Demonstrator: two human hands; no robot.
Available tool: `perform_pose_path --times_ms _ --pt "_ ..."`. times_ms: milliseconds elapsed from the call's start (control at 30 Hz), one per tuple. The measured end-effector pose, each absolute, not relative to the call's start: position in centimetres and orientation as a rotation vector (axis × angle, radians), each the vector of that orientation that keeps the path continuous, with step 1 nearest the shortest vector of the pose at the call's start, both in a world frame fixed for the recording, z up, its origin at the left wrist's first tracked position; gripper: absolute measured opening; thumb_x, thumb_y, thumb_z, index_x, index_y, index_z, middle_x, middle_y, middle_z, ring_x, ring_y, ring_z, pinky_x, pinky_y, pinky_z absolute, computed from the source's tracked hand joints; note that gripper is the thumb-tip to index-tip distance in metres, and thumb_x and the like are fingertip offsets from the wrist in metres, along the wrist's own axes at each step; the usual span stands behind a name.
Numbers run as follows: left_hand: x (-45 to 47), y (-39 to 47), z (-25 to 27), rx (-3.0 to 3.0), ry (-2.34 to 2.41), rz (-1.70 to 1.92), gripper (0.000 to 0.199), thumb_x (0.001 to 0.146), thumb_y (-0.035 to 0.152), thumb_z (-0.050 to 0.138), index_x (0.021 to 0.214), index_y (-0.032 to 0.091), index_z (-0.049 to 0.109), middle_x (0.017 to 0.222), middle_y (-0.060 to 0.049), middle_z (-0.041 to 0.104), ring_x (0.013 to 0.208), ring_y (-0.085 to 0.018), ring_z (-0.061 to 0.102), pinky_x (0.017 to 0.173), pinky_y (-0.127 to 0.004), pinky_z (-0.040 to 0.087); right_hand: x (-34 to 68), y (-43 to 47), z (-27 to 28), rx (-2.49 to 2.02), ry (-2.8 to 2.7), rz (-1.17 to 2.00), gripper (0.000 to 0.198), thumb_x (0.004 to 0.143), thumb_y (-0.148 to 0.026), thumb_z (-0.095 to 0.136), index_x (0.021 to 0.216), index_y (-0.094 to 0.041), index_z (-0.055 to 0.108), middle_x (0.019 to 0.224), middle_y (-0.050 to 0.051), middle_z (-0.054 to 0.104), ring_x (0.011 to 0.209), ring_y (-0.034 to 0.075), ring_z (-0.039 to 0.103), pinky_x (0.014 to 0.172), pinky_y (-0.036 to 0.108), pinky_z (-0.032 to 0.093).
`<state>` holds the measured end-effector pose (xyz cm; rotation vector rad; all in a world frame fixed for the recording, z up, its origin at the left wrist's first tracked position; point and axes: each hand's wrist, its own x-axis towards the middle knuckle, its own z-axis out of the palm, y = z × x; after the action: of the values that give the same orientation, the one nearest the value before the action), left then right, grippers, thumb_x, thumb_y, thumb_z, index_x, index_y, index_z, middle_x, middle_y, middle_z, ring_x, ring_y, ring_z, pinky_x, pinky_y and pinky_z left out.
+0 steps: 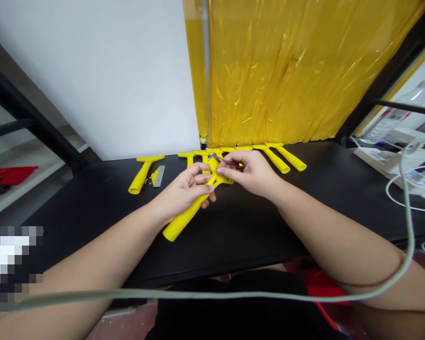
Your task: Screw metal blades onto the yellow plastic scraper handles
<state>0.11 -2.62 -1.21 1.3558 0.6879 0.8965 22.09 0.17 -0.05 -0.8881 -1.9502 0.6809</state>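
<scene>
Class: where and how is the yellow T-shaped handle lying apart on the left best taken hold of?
Grip the yellow T-shaped handle by its tubular shaft, probably from the near left: the shaft's end points toward the camera, the crosspiece lies away, and a flat grey piece and small loose parts crowd its right side.

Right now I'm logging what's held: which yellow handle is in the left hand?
The slanting yellow handle at center, nearest the camera; the other yellow handles lie farther back on the black table.
</scene>
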Motion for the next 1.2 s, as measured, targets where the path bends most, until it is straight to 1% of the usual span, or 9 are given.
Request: perform_pose_path --times_ms 133,233,367,500,567,733,800,933,1200 --pt "0.3 -2.7 -1.3 1.424 0.738 0.928 0.038 0.085 0.019 0.076 0.113 0.022 0.050 0.091 0.000 0.067 0.071 -0.016 0.070 0.053 -0.022 0.053 22.1 0.4 -0.3 -0.899 -1.916 0.779 0.024 0.085 -0.038 0.079 0.083 -0.016 0.071 0.075 0.002 0.064 0.065 0.014 0.050 0.064 0.029 0.041" --pt "0.4 -2.8 -1.4 1.484 0.749 0.925 0.037 0.084 0.019 0.077 0.110 0.022 0.051 0.096 -0.002 0.067 0.070 -0.016 0.070 0.051 -0.023 0.053 22.2 0.7 -0.3 -0.927 -1.881 0.877 0.033 0.079 -0.045 0.084 0.080 -0.016 0.068 0.070 0.000 0.060 0.063 0.013 0.047 0.059 0.028 0.038" --pt "0.2 -2.9 -1.2 1.384 0.688 0.864 0.038 0.085 0.020 0.078 0.111 0.023 0.051 0.091 -0.001 0.068 0.070 -0.016 0.069 0.052 -0.022 0.052 22.4 0.9 -0.1 -0.971 -1.800 0.949 0.049 0.067 -0.055 0.092 0.072 -0.018 0.060 0.062 -0.004 0.051 0.058 0.011 0.041 0.053 0.027 0.031" --pt "0.2 -3.0 -0.7 1.181 0.704 0.810 0.041 0.080 0.018 0.082 0.109 0.023 0.054 0.085 -0.001 0.067 0.068 -0.016 0.068 0.050 -0.019 0.048 22.1 1.1 -0.3 -1.006 -1.773 0.944 0.052 0.065 -0.056 0.092 0.073 -0.019 0.057 0.062 -0.005 0.048 0.058 0.010 0.039 0.053 0.026 0.031" --pt "0.3 -2.9 -0.6 1.100 0.727 0.823 0.041 0.078 0.017 0.083 0.108 0.022 0.056 0.084 -0.002 0.066 0.068 -0.016 0.068 0.049 -0.018 0.047 22.1 1.3 -0.6 -1.012 -1.752 0.971 0.049 0.068 -0.054 0.090 0.081 -0.019 0.059 0.067 -0.004 0.052 0.061 0.011 0.043 0.055 0.026 0.035" --pt "0.1 -1.9 -0.6 0.947 0.815 0.987 0.043 0.074 0.009 0.080 0.107 0.021 0.055 0.091 -0.005 0.068 0.066 -0.016 0.068 0.047 -0.018 0.045 23.4 2.0 -0.4 -1.077 -1.816 0.806 0.022 0.090 -0.038 0.067 0.099 -0.018 0.067 0.084 0.003 0.064 0.070 0.015 0.054 0.063 0.029 0.043" --pt "-0.1 -1.4 -0.6 0.934 0.831 1.079 0.044 0.074 0.007 0.078 0.109 0.021 0.055 0.092 -0.005 0.068 0.065 -0.015 0.067 0.048 -0.018 0.046 24.1 2.1 0.0 -1.088 -1.924 0.722 0.021 0.094 -0.033 0.061 0.107 -0.018 0.069 0.085 0.003 0.066 0.071 0.016 0.056 0.065 0.029 0.044" --pt "-0.3 -1.0 -0.4 0.979 0.862 1.251 0.045 0.075 0.007 0.078 0.111 0.020 0.054 0.089 -0.003 0.066 0.066 -0.014 0.066 0.049 -0.018 0.047 24.7 1.6 0.5 -1.098 -2.136 0.609 0.027 0.102 -0.035 0.054 0.118 -0.021 0.070 0.086 0.003 0.068 0.075 0.018 0.060 0.072 0.031 0.045" --pt "0.1 -1.6 -0.5 1.111 0.866 1.343 0.047 0.073 0.010 0.078 0.110 0.021 0.051 0.091 -0.001 0.063 0.067 -0.013 0.065 0.050 -0.019 0.049 23.7 0.7 0.1 -1.129 -2.214 0.514 0.013 0.101 -0.034 0.055 0.101 -0.023 0.047 0.083 0.001 0.062 0.073 0.018 0.054 0.069 0.031 0.040"
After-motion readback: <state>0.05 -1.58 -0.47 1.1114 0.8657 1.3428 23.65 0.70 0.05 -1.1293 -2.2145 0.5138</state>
